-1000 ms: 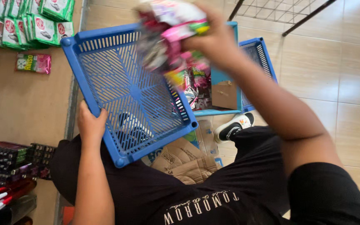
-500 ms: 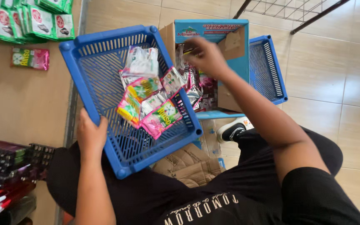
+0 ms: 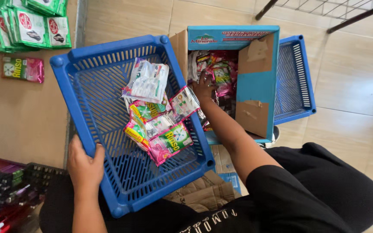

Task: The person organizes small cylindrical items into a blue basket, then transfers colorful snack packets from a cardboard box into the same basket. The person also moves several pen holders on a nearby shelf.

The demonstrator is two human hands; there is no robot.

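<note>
At centre frame, a blue slatted plastic basket (image 3: 109,129) sits tilted on the lap of a seated person in black, its open top toward the camera. Loose sachets (image 3: 158,125) in pink, green, silver and white lie heaped against the basket's right wall, a white strip of them uppermost. The person's left hand (image 3: 85,166) clamps the basket's lower left rim, thumb over the edge and fingers curled underneath. The right arm stretches up from the lower right, and the right hand (image 3: 203,88) reaches into an open blue cardboard box (image 3: 255,84) just beside the basket; its fingers rest among the packets (image 3: 219,75) crowded inside, though whether they have closed on any cannot be told. The box's torn brown flaps fold inward along its right side. A second blue basket (image 3: 296,77) lies behind the box, at right. At upper left, rows of green and white packets (image 3: 26,23) cover a wooden surface, with a pink and green packet (image 3: 22,69) set apart below them.
</note>
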